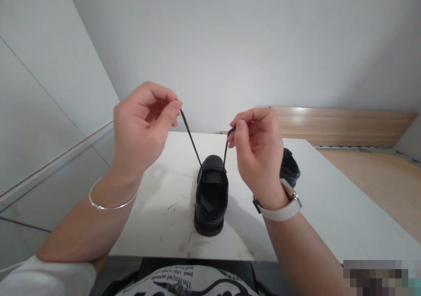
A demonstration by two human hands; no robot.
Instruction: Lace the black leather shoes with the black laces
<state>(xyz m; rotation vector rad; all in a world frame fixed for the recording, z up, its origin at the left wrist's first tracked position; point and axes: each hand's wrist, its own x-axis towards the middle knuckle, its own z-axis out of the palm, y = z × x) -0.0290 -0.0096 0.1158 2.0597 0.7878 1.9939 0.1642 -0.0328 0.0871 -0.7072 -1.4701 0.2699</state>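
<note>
Black leather-look uppers make up the shoe (211, 199), which stands upright near the middle of the white table (329, 208), its heel toward the wearer and its toe pointing at the wall. The left hand (144, 127) pinches one dark lace end (190, 135) between thumb and fingers, raised above the toe and off to the left. The right hand (255, 149) pinches the other lace end (226, 152), lower and to the right, so the two strands form a V rising from the front of the opening. Neither hand touches the shoe itself.

That last point carries the main risk: with nothing holding the shoe down, a hard upward pull could lift or tip it. Uneven tension between the strands might drag one end longer than the other or twist the shoe sideways. Such thin cord could also slip from a fingertip pinch. The second shoe (289, 169), partly hidden behind the right wrist, could get knocked if that arm swings outward.

The printed fabric (187, 283) at the bottom edge carries writing; "The stupid speak of" and "past the wise" seem legible, the rest less so. No brand shows on the shoe or on the pale-strapped watch (283, 210).
</note>
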